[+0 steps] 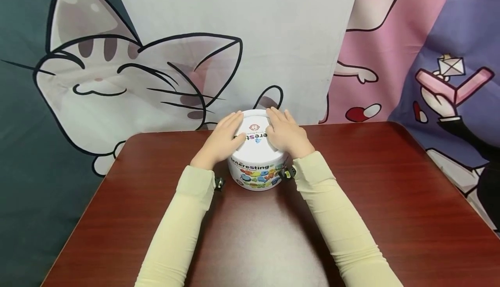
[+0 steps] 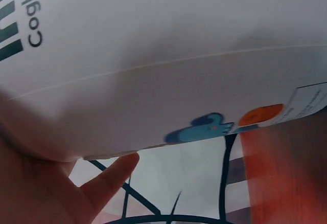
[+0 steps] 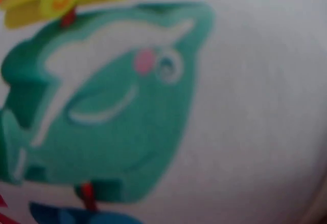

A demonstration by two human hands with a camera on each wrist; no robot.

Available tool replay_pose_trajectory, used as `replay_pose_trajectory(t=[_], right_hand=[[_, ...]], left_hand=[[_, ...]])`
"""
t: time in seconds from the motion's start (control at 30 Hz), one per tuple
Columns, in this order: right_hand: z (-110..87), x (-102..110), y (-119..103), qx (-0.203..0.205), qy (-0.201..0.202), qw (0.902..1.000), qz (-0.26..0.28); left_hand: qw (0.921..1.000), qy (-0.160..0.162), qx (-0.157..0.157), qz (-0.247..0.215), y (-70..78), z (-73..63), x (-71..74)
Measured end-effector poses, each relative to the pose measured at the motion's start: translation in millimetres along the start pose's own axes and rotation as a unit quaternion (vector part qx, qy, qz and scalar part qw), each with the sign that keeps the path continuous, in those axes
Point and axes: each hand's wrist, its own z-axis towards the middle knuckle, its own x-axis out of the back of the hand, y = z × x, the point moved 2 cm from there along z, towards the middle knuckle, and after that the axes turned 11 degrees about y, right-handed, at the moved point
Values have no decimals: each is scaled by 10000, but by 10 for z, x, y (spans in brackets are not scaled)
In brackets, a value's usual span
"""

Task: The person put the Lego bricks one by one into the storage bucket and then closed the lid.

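A round white tub point(image 1: 258, 177) with a colourful printed band stands upright on the table, its white lid point(image 1: 254, 152) on top. My left hand point(image 1: 220, 143) lies along the lid's left edge, fingers straight and pointing away, thumb on the top. On the opposite edge rests my right hand point(image 1: 288, 134), its fingers likewise extended over the rim. The left wrist view has the tub's pale wall point(image 2: 168, 93) very close, with part of the left hand touching its edge. A green whale print point(image 3: 127, 116) fills the right wrist view, and the right hand is hidden there.
The reddish-brown table point(image 1: 152, 200) has rounded far corners and stretches out on both sides of the tub. Behind its far edge hangs a cloth backdrop point(image 1: 297, 39) with cartoon figures. A dark band with a small device point(image 1: 288, 173) sits at the right wrist.
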Motion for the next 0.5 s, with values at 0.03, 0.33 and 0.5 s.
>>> replay_pose_trajectory(t=[0.03,0.33,0.5], right_hand=[[10,3,-3,-2,-21,10000,-28],[68,-56,58,-52,-20,9999,-143],[77,-128,130,-67,586,9921,1107]], left_hand=[[10000,6,13,-39,-8,5,-1],[10000,-51,3,-58,-49,64,-62],[9961,629,202,-592,-110,25,-125]])
